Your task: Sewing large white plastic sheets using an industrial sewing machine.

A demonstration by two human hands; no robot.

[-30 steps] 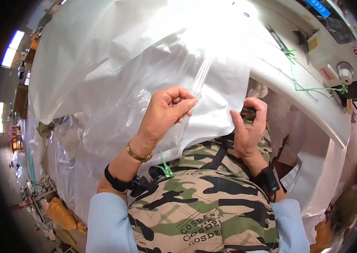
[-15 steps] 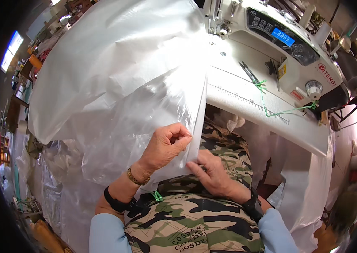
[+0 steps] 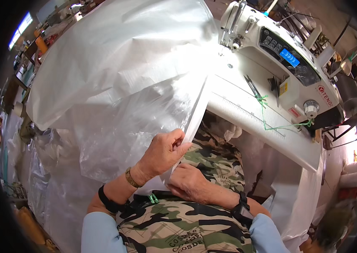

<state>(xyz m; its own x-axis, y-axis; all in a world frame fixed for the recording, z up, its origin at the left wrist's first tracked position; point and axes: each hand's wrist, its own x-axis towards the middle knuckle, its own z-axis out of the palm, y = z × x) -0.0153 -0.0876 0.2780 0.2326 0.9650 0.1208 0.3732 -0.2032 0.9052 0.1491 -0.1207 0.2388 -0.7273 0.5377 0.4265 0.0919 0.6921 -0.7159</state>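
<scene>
A large sheet of white woven plastic with a clear film layer (image 3: 115, 97) spreads from the sewing machine down to my lap. My left hand (image 3: 163, 152) pinches the sheet's folded right edge between thumb and fingers. Just below it, my right hand (image 3: 189, 182) is closed on the lower part of the same edge, its fingertips partly hidden. From my hands the edge runs up to the white sewing machine (image 3: 290, 67), where the sheet lies by the brightly lit needle area.
On the machine bed (image 3: 246, 114) lie thread snips (image 3: 253, 86) tied with green string (image 3: 267, 122). A camouflage apron (image 3: 187, 223) covers my lap. More plastic sheeting (image 3: 56, 181) hangs at the left. Thread cones (image 3: 324, 57) stand behind the machine.
My right hand has moved left and down, closing on the edge below my left hand. The left hand has shifted slightly down, and the edge now slants more. My view has turned a little.
</scene>
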